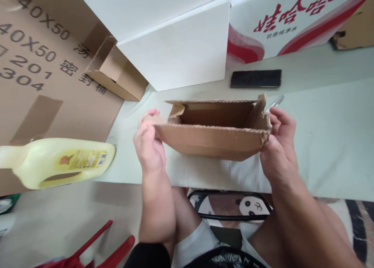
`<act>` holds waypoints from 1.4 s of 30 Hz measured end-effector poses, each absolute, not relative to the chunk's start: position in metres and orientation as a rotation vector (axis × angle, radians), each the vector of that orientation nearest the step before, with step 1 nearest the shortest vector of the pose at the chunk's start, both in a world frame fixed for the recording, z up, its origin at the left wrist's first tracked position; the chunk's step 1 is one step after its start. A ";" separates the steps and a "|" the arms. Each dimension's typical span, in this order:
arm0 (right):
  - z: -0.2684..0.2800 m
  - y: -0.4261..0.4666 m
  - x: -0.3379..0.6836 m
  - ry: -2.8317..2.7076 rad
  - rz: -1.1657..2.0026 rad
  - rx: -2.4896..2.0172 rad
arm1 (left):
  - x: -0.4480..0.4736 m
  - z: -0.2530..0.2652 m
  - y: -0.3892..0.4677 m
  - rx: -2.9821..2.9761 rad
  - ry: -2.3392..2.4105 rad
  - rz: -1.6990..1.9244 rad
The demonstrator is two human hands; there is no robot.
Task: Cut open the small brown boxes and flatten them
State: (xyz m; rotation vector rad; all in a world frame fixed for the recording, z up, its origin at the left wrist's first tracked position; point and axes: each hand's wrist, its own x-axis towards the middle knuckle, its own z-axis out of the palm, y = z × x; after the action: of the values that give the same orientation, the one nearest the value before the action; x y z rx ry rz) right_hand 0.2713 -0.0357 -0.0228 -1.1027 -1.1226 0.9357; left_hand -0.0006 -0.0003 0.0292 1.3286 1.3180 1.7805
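I have the left hand [150, 143] and right hand [279, 147] gripping the box [212, 141] — squeezing too hard could tear its ragged corner [264, 137] and drop it.

Soft, even light falls across the pale green surface [327, 124] before you; grey floor [117, 205] shows below its front left edge, beside red furniture bars [117, 253], with a black-striped patch [359, 229] past its front right.
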 end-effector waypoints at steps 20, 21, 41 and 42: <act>0.064 -0.032 0.293 -1.733 0.441 -1.144 | -0.007 0.005 -0.026 1.561 0.881 1.758; 0.073 -0.030 0.297 -1.830 0.423 -1.224 | -0.008 0.004 -0.025 1.572 0.870 1.742; 0.061 -0.023 0.320 -1.961 0.922 -1.234 | -0.001 0.010 -0.023 1.774 1.056 1.431; 0.061 -0.023 0.319 -1.979 0.923 -1.197 | -0.003 0.010 -0.022 1.864 1.054 1.397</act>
State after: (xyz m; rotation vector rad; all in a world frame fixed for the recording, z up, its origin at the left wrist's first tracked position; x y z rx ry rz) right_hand 0.3188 -0.0231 0.0606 -1.1965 -1.9788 0.9227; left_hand -0.0034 -0.0224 0.0102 1.8639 1.0538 1.3970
